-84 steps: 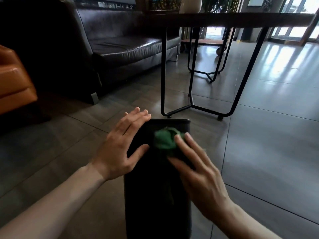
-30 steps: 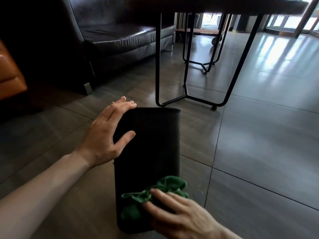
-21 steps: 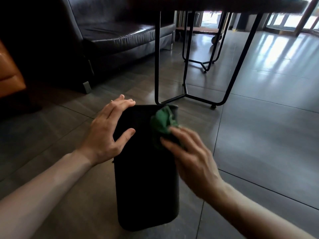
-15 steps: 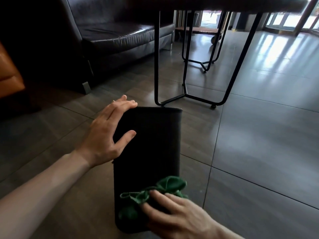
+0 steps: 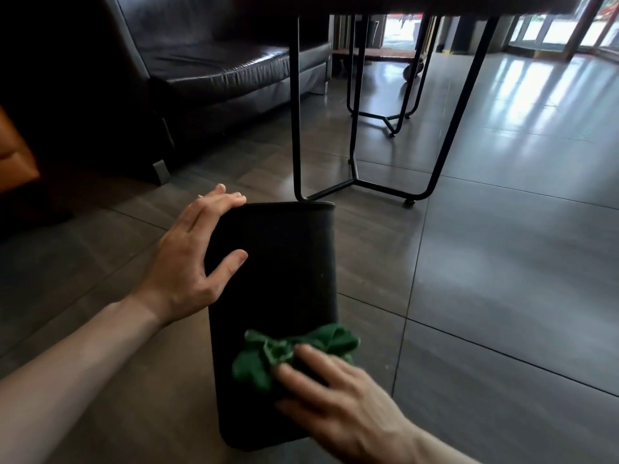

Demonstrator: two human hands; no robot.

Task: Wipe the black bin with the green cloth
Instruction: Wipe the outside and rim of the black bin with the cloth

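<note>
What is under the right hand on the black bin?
The crumpled green cloth lies under the right hand, whose fingers press it against the black bin. The bin surface beneath the cloth is covered.

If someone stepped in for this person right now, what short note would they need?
Left hand: fingers straight, resting on the black bin's upper left edge to steady it.
Right hand: presses the green cloth flat against the bin's near side, low down.
Bin lies tilted toward the camera on the tiled floor.
Done: cannot tell how much is wiped.
Left: wipe the remaining sides.
</note>
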